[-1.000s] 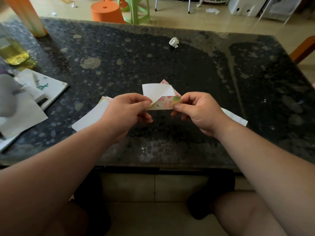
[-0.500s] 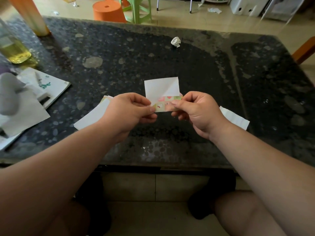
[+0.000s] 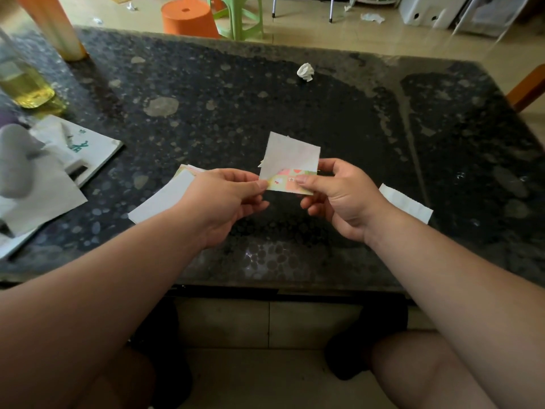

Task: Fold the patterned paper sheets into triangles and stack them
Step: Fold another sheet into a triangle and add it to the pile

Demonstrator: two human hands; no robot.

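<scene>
Seated person's knees fill the bottom of the frame. Above them, at ctr, the left hand and right hand hold one patterned paper sheet just off the desk. The left hand's fingers pinch the sheet's left edge btwn thumb and forefinger. The right thumb presses on the printed strip w/ the other fingers curled behind it. The sheet is prob. held in the air so a fold can be lined up: white back faces the camera, and a band of the heart print is turned up along the lower edge. Fold looks begun, no triangle yet.

Behind the left hand, ctr-left, a stack of sheets lies white side up w/ coloured edges peeking out. It is likely the supply, kept within reach. Just past the right wrist, ctr-right, a white folded piece lies flat, well apart from the stack; can't tell if it's a finished triangle.

Farther back, a crumpled paper wad sits alone, upper ctr. At the left edge are a booklet and a bottle of yellow liquid. Beyond the desk, top of frame, an orange stool and a green stool stand on the floor.
</scene>
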